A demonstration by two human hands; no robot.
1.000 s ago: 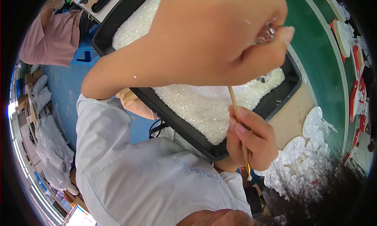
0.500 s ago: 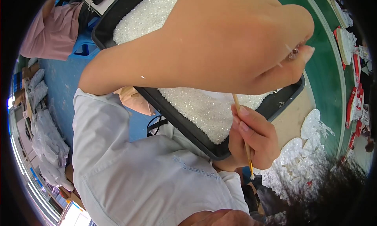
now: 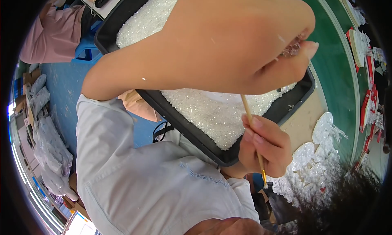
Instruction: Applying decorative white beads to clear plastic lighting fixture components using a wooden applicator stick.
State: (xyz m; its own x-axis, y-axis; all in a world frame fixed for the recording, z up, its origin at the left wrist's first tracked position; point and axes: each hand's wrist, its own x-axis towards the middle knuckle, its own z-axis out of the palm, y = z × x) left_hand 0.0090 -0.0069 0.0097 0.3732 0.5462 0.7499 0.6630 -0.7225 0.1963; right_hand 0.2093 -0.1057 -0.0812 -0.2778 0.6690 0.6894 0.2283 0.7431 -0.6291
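Note:
My left hand [image 3: 261,47] is closed above a black tray [image 3: 192,139], and its arm crosses the view from the left. Clear, glittery grains [image 3: 291,49] show in the gap between its thumb and curled fingers; most of what it holds is hidden. Below it, my right hand [image 3: 267,143] pinches a thin paintbrush [image 3: 248,111] with a wooden handle, gold ferrule and pale tip pointing down. The handle's upper end passes behind my left hand. Sparkling white beads [image 3: 218,126] fill the tray, and part of a smooth white piece [image 3: 224,97] lies among them.
White, sparkly flat pieces [image 3: 304,157] are heaped right of the tray, beside a green surface [image 3: 332,71]. Red-edged items [image 3: 364,104] line the far right. At upper left are a person in pink [image 3: 53,35] and a blue stool [image 3: 87,47]. Plastic bags [image 3: 51,143] lie left.
My left hand has shifted slightly left and up, and more clear grains show between its fingers. The right hand and brush have dipped a little.

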